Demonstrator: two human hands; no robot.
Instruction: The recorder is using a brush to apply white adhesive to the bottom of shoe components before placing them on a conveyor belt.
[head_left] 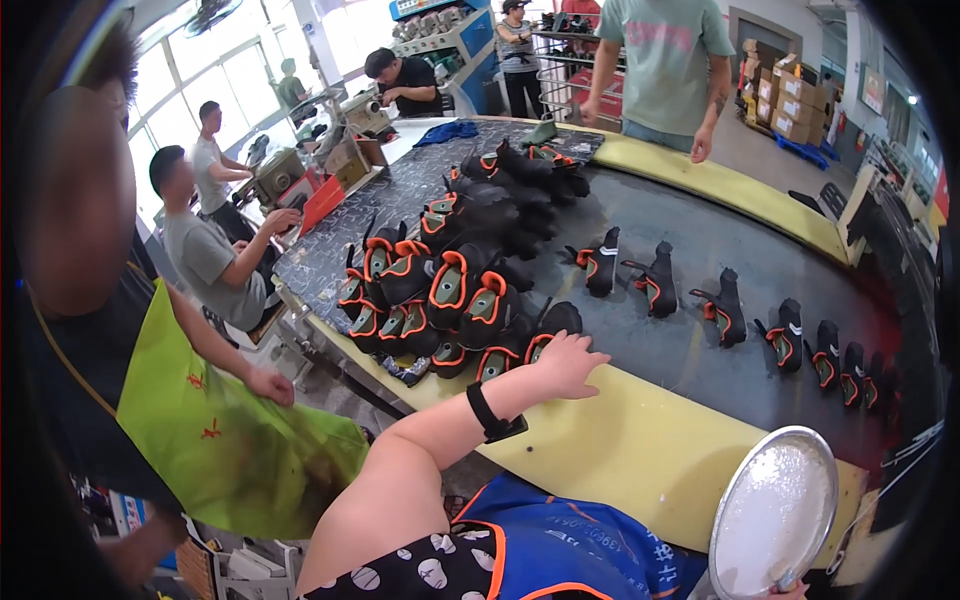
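My left arm, with a black wristband, reaches over the yellow table edge. My left hand (pixel 570 368) is open, fingers stretched to the right, beside the nearest black shoe upper (pixel 562 318) with orange trim; whether it touches the upper I cannot tell. At the lower right, a round metal pan (pixel 822 520), whitish and glossy inside, is tilted toward me. Fingers of my right hand (pixel 790 592) grip its lower rim; the rest is out of view. More black shoe uppers (pixel 452 285) are heaped left of centre. Several others stand in a row on the dark belt (pixel 655 350).
A person in a bright green apron (pixel 215 440) stands close on my left. Across the belt stands another in a pale green shirt (pixel 665 60). People sit at machines (pixel 280 170) at the far left. Cardboard boxes (pixel 800 105) are stacked at the back right.
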